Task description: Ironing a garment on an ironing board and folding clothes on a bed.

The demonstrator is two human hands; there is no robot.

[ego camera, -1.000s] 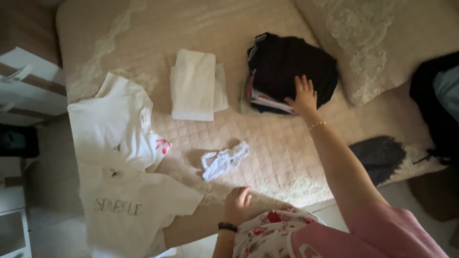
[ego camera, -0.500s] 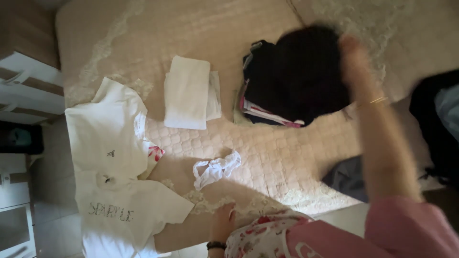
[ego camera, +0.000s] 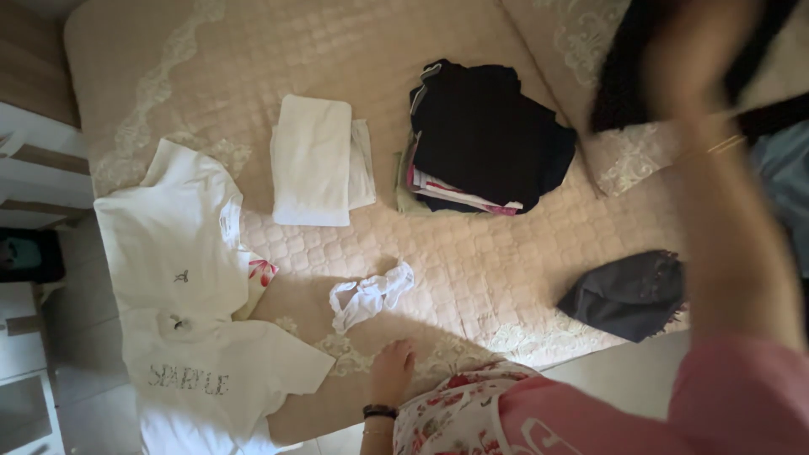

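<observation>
The bed [ego camera: 522, 278] is carrying a dark folded pile [ego camera: 489, 139]. The right hand [ego camera: 699, 63], blurred, is now lifting a black garment [ego camera: 624, 84] off it, fingers gripping. The left hand [ego camera: 393, 371] is resting flat, fingers loose, near white underwear [ego camera: 368, 295].

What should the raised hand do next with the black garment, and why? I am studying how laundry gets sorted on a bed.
Probably bring the black garment down onto bare bedspread in front of the person. The right hand, blurred, holds it lifted above the dark pile, while the left hand rests flat at the bed's edge, free to help spread it.
</observation>
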